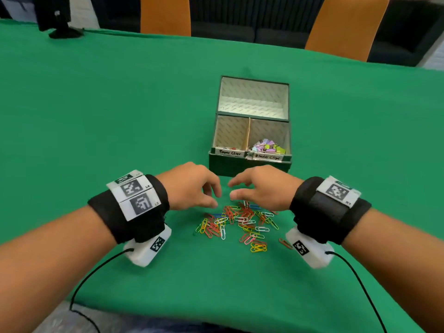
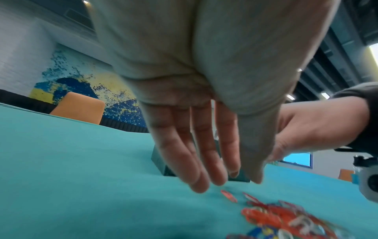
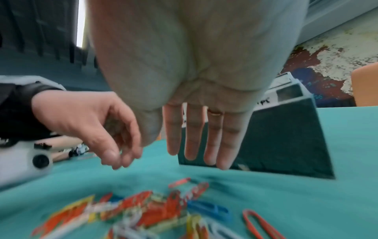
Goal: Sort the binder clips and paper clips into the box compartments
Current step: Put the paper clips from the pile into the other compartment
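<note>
Both forearms closest to cam. Left hand (image 1: 189, 186) & right hand (image 1: 259, 186) hovering over far edge of paper clips (image 1: 240, 222), fingers loose, holding nothing. Pile sprawled just beneath, toward body; box (image 1: 249, 164) just beyond fingertips. Equal reach, prob. either.

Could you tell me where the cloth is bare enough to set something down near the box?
Bare green cloth lies left of the box and right of it, out to the table edges. It is crowded in front: the paper clip pile fills the space between the left hand and right hand.
</note>
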`<state>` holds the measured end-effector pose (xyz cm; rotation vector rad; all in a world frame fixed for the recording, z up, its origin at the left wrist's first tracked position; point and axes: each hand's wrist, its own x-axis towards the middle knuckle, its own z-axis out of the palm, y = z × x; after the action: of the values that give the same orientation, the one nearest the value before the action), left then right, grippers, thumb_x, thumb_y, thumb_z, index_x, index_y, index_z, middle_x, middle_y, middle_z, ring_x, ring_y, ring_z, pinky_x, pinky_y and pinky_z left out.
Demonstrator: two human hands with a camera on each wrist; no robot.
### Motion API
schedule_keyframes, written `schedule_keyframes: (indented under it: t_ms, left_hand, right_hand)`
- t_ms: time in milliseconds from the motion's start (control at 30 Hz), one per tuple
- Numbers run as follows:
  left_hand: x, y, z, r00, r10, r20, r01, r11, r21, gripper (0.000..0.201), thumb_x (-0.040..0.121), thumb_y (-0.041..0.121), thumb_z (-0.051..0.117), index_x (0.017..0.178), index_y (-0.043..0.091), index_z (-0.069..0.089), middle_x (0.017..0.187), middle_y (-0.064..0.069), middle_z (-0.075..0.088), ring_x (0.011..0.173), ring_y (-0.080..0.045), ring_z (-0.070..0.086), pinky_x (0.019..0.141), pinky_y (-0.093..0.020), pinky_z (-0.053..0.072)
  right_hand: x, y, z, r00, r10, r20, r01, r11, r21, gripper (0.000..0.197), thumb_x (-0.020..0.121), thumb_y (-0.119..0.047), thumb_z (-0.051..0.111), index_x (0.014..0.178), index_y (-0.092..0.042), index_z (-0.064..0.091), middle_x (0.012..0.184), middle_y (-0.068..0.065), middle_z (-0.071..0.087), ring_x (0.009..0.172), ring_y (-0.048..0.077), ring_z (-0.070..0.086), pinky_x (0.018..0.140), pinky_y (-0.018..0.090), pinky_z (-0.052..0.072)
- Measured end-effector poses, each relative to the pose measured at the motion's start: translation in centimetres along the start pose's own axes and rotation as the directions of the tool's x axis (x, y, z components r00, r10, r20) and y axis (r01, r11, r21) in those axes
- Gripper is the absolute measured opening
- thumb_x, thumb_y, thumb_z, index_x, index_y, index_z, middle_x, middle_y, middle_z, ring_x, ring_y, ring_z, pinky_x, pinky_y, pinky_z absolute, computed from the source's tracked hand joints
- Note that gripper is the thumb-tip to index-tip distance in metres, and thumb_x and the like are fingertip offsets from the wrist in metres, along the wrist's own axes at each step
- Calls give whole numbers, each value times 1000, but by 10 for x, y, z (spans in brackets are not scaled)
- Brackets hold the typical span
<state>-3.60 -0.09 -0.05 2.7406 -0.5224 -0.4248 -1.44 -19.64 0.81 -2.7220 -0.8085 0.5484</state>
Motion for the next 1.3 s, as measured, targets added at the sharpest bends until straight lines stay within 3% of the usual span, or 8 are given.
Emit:
schedule_keyframes:
  t_ms: [133, 300, 400, 600, 733, 867, 1133, 1300]
  left_hand:
    - [-9, 2, 8, 992, 2, 126, -3, 1000, 10, 43, 65, 46, 82, 102, 30, 67, 88, 12, 70, 72, -6, 59, 72, -23, 47]
    - [-7, 7, 19, 980, 19, 200, -36, 996, 83, 44, 65, 33, 84, 106, 30, 67, 93, 9, 68, 67, -7, 55, 67, -23, 46]
    - [1, 13, 21, 987, 35, 159, -42, 998, 44, 38, 71, 23, 82, 106, 29, 68, 97, 9, 69, 71, -8, 56, 73, -23, 48]
    - [10, 18, 22, 999, 51, 8, -51, 994, 94, 42, 75, 49, 73, 111, 29, 61, 103, 6, 63, 76, -9, 51, 77, -27, 43]
    - [9, 22, 27, 997, -39, 61, 28, 985, 172, 62, 62, 59, 78, 112, 27, 58, 92, 5, 52, 84, -16, 47, 70, -26, 37]
    - [15, 31, 30, 997, -18, 81, 11, 996, 89, 40, 68, 37, 83, 103, 27, 67, 82, 7, 58, 74, -14, 51, 66, -23, 37]
    - [13, 22, 20, 998, -40, -47, 40, 999, 5, 15, 74, 17, 78, 88, 23, 74, 79, 5, 70, 74, -13, 62, 73, -24, 51]
    - [11, 23, 17, 993, -52, -107, 47, 998, -51, 12, 73, 19, 79, 83, 24, 76, 74, 5, 71, 70, -9, 62, 67, -21, 47]
  right_hand:
    - [0, 6, 18, 997, 10, 80, -4, 998, -68, 43, 94, -51, 46, 94, -16, 70, 96, 3, 72, 92, 21, 64, 87, 37, 50]
    - [-13, 9, 18, 999, 17, 43, -17, 1000, -11, 40, 92, -51, 52, 86, -17, 71, 75, -1, 71, 72, 17, 62, 71, 29, 49]
    - [-22, 16, 16, 999, 46, -14, -46, 999, 13, 37, 88, -55, 55, 109, -27, 68, 97, -5, 70, 88, 15, 62, 78, 25, 44]
    - [-59, 43, 20, 952, 267, 148, -248, 960, -131, 109, 44, -80, 72, 136, -33, 37, 125, -2, 46, 115, 20, 54, 100, 40, 44]
    - [-63, 42, 24, 934, 335, 121, -319, 938, -131, 85, 59, -50, 85, 128, -24, 43, 113, 1, 58, 97, 20, 57, 81, 30, 45]
    - [-48, 29, 29, 963, 267, 29, -266, 964, -23, 48, 70, -26, 82, 113, -23, 60, 89, -5, 69, 73, 11, 55, 59, 24, 39]
    - [-30, 16, 32, 979, 193, -68, -196, 980, -32, 62, 69, -51, 79, 119, -21, 63, 111, 2, 64, 107, 22, 58, 87, 30, 45]
    - [-26, 10, 29, 985, 138, -101, -136, 990, 25, 19, 75, -22, 78, 94, -25, 76, 87, -3, 71, 69, 8, 57, 61, 17, 42]
